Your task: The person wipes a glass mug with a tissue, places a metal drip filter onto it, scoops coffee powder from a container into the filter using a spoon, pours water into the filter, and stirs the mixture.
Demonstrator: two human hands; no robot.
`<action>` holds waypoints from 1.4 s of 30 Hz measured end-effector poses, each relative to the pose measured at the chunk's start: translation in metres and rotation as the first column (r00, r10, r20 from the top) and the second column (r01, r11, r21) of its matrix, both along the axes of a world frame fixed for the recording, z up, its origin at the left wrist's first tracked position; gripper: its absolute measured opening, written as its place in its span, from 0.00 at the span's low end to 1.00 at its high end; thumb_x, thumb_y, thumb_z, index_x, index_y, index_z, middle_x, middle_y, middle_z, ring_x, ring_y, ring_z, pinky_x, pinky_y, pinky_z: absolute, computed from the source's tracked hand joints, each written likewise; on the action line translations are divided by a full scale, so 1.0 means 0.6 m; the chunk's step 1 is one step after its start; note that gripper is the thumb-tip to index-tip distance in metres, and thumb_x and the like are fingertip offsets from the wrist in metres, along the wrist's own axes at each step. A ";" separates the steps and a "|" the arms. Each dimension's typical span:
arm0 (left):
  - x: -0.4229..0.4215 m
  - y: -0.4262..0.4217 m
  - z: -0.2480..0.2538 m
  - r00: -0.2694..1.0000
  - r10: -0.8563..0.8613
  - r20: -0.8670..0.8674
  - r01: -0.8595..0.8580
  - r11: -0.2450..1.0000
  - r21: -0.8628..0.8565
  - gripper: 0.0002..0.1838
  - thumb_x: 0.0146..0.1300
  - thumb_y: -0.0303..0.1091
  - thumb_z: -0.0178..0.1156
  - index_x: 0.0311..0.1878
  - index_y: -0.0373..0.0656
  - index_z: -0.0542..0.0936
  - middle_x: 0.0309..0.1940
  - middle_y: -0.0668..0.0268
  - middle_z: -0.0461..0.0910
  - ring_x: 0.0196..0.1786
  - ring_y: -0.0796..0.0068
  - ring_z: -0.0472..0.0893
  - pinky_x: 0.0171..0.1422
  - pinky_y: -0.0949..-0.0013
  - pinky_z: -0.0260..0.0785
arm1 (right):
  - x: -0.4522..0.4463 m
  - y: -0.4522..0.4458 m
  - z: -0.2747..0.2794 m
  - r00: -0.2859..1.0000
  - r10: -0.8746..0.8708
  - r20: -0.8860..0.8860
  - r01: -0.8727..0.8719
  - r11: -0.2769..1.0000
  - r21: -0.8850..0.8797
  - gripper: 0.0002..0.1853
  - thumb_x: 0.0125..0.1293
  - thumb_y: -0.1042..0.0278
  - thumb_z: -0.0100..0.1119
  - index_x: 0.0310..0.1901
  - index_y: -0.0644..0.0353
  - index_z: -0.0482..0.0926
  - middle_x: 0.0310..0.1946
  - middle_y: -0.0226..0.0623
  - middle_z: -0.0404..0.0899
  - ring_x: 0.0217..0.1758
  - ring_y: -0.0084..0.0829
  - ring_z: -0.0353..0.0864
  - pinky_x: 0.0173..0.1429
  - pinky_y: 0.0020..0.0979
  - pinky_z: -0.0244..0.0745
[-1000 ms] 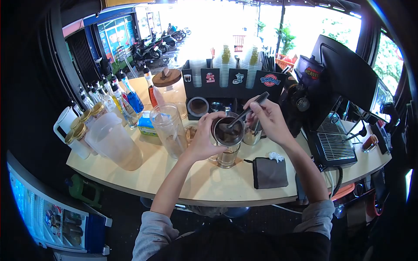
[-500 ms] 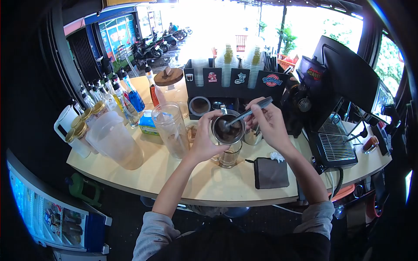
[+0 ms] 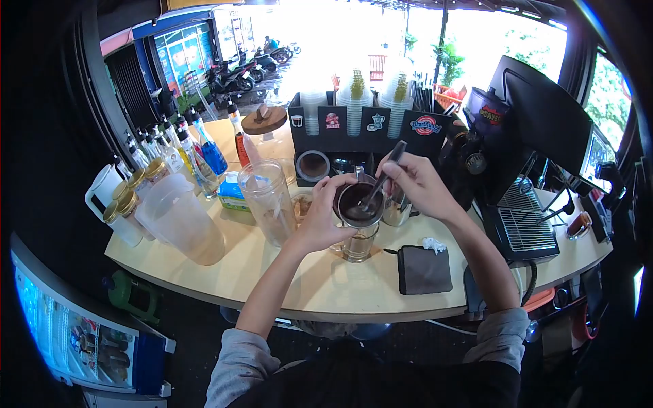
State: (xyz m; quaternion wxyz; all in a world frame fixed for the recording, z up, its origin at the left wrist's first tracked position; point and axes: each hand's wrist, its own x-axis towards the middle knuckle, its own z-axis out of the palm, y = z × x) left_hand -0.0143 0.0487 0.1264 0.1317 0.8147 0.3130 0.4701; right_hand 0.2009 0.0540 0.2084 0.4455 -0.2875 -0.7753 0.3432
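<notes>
My left hand [image 3: 320,221] is wrapped round the left side of a round cup [image 3: 351,198] with dark contents, tilted so that its mouth faces me. Between the fingers and thumb of my right hand [image 3: 420,183] is the handle of a spoon [image 3: 390,168], whose lower end dips into the cup. Just below the cup, a clear glass mug [image 3: 356,249] stands on the wooden counter. A metal container [image 3: 396,208] shows partly behind my right hand.
Left on the counter [image 3: 299,292] are a tall clear container [image 3: 266,204], a large plastic pitcher [image 3: 180,221] and several bottles. A folded dark cloth [image 3: 424,270] lies at right, beside the espresso machine [image 3: 524,231]. Cup stacks stand in a black holder [image 3: 330,144] behind.
The spoon now stands more upright in the cup, and its handle end has shifted left. My right hand has turned with it. My left hand and the cup have moved slightly.
</notes>
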 end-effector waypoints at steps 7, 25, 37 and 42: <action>0.001 -0.002 0.000 0.999 -0.033 0.030 0.035 0.998 -0.050 0.44 0.37 0.32 0.74 0.61 0.46 0.64 0.57 0.62 0.68 0.64 0.64 0.68 0.73 0.59 0.49 | 0.001 0.009 0.004 0.990 0.009 0.143 -0.014 0.999 0.038 0.12 0.73 0.66 0.47 0.37 0.67 0.76 0.23 0.30 0.75 0.27 0.17 0.75 0.33 0.23 0.72; 0.004 -0.002 0.000 0.996 -0.054 0.065 0.061 0.992 -0.107 0.45 0.35 0.34 0.73 0.62 0.47 0.64 0.57 0.62 0.70 0.65 0.60 0.65 0.75 0.57 0.44 | -0.008 0.006 0.010 0.970 0.083 0.228 -0.111 0.987 0.113 0.13 0.72 0.63 0.50 0.34 0.65 0.75 0.19 0.28 0.71 0.25 0.15 0.72 0.30 0.22 0.68; 0.004 0.001 -0.008 0.990 -0.064 0.125 0.084 0.984 -0.157 0.46 0.35 0.32 0.74 0.62 0.45 0.63 0.58 0.59 0.66 0.64 0.58 0.63 0.71 0.60 0.56 | -0.004 0.005 0.013 0.994 -0.004 0.106 -0.010 0.991 0.135 0.13 0.71 0.65 0.51 0.34 0.68 0.76 0.20 0.33 0.75 0.23 0.18 0.73 0.28 0.24 0.69; 0.007 0.002 -0.010 0.998 -0.023 0.052 0.029 0.993 -0.116 0.46 0.35 0.32 0.75 0.62 0.44 0.63 0.56 0.59 0.67 0.63 0.59 0.65 0.70 0.60 0.57 | -0.006 0.001 -0.001 0.987 -0.031 0.159 0.007 0.989 0.149 0.13 0.71 0.65 0.50 0.34 0.68 0.75 0.21 0.30 0.74 0.24 0.17 0.74 0.30 0.24 0.70</action>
